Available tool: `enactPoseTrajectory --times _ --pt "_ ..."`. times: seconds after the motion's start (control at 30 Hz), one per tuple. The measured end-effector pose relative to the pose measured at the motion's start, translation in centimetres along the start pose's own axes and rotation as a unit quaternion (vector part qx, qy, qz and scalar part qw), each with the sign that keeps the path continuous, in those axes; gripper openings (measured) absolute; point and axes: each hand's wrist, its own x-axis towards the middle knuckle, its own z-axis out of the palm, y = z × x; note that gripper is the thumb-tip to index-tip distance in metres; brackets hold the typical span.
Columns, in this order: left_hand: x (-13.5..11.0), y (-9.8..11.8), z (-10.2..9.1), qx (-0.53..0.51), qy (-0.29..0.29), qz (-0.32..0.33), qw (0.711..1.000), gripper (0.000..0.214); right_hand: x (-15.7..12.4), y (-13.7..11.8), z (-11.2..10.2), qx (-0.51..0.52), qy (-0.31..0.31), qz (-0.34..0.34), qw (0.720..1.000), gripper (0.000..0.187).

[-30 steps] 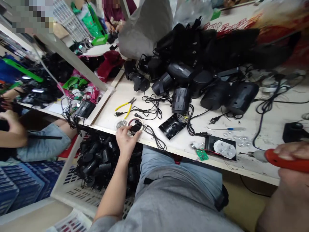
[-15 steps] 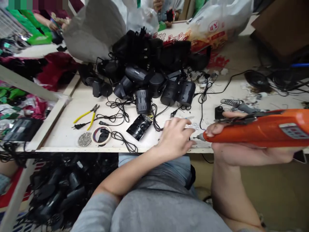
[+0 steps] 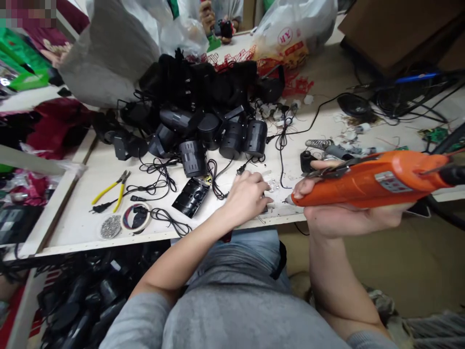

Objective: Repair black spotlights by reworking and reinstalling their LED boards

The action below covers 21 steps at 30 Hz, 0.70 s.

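Toward the left of the bench lie yellow-handled pliers, spread open, with a round batch of small metal pieces nearer the edge; farther right sits a black housing piece, probably light, stiff plastic, best lifted by its rims; beside it the person's left hand reaches down near the front edge, fingers bent over a dark part that they mostly hide, so whether they grip it cannot be told; just past the fingertips lie clear pieces, likely light, slippery and easily scratched, to be picked up by their edges; at the right, over the bench's front edge, the orange power driver points its bit leftward, and the right hand is wrapped around its front end; the casing looks hard and smooth, presumably rather heavy toward the back, so a full grip around the barrel, clear of the bit, suits it.
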Motion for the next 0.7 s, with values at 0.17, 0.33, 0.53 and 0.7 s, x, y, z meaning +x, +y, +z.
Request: enactPoseTrajectory --times 0.17,0.33,0.53,0.7 --pt "-2.3 -0.3 -0.7 0.043 -0.028 -0.007 0.999 0.044 0.0 0.5 0.4 0.006 0.009 -0.027 1.000 0.060" --pt "-2.5 -0.2 -0.2 0.085 -0.038 0.014 0.996 0.037 -0.2 1.3 1.0 -0.008 -0.047 -0.014 0.999 0.066" --pt "-4.9 -3.7 -0.4 -0.238 0.046 0.057 0.969 0.041 -0.3 0.7 1.1 -0.013 0.008 -0.047 0.999 0.056" --pt "-4.9 -5.1 2.6 -0.402 0.112 0.019 0.909 0.045 -0.2 0.8 1.4 0.003 -0.006 -0.055 0.998 0.051"
